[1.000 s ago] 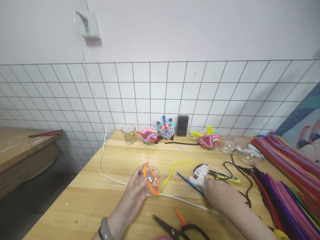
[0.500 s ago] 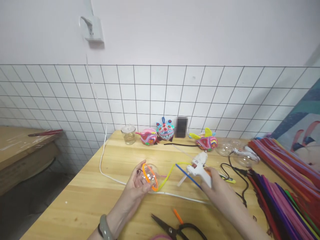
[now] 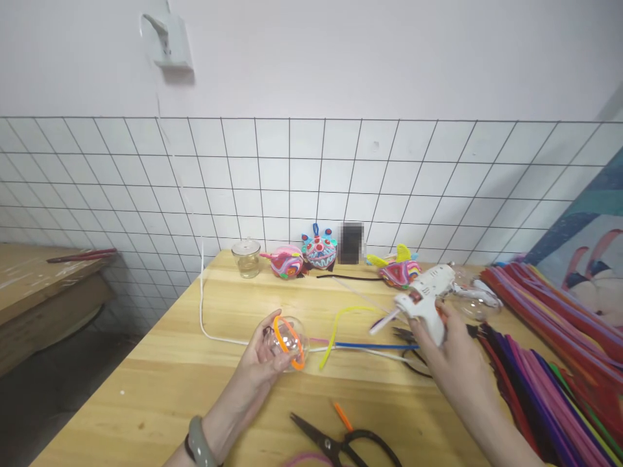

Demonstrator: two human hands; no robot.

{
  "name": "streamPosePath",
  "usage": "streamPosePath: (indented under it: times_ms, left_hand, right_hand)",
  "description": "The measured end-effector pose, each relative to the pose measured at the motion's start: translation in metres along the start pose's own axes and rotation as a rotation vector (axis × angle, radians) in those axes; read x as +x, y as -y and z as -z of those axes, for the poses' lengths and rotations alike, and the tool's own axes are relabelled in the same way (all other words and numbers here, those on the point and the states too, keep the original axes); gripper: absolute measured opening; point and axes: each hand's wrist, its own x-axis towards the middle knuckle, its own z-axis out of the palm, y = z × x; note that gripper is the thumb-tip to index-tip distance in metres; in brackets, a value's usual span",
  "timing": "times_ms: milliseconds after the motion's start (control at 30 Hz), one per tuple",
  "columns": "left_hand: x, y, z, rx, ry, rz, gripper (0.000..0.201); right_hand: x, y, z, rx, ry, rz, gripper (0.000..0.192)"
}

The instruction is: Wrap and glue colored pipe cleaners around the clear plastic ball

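Between the fingers and thumb of my left hand (image 3: pixel 257 363) is a clear plastic ball (image 3: pixel 295 331). An orange pipe cleaner (image 3: pixel 283 342) rings the ball, and my thumb rests against it. My right hand (image 3: pixel 452 344) grips a white hot glue gun (image 3: pixel 431 292) by its handle, raised over the right part of the table. A glue stick (image 3: pixel 383 322) pokes out of its back, toward the ball. Between the hands lie a yellow pipe cleaner (image 3: pixel 335 327) and a blue pipe cleaner (image 3: pixel 374 346). Black-handled scissors (image 3: pixel 328 444) lie open near the front edge.
Along the back stand a glass cup (image 3: pixel 247 263) and colourful pipe-cleaner figures (image 3: pixel 320 250). Bundles of pipe cleaners (image 3: pixel 549 389) cover the right side. A white cord (image 3: pixel 219 338) crosses the table. More clear balls (image 3: pixel 474 305) sit at the back right.
My right hand has carried the glue gun to the right and up, away from the ball. The blue pipe cleaner now lies flat on the table. My left hand keeps the ball.
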Motion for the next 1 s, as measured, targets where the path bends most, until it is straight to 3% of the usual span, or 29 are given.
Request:
streamPosePath:
  times_ms: [167,367,500,600,833,1000]
  left_hand:
    - [-0.001,-0.001,-0.003,-0.010,0.024,0.011,0.072]
    - [0.000,0.002,-0.003,0.014,0.033,-0.040,0.075]
    - [0.002,0.005,-0.001,0.062,0.061,-0.091,0.079]
    - [0.002,0.007,0.002,0.101,0.077,-0.119,0.076]
    - [0.000,0.005,0.005,0.129,0.129,-0.112,0.075]
    - [0.000,0.003,0.004,0.106,0.169,-0.052,0.094]
  right_hand:
    - [-0.003,-0.002,-0.002,0.312,-0.044,-0.034,0.038]
    - [-0.015,0.016,-0.008,0.812,0.154,-0.079,0.030]
    - [-0.026,0.026,-0.005,0.800,0.456,-0.002,0.022]
    - [-0.040,0.028,0.001,0.734,0.643,0.025,0.030]
    - [-0.060,0.032,0.003,0.606,0.720,-0.115,0.044]
    - [-0.055,0.032,-0.002,0.747,0.841,-0.148,0.054]
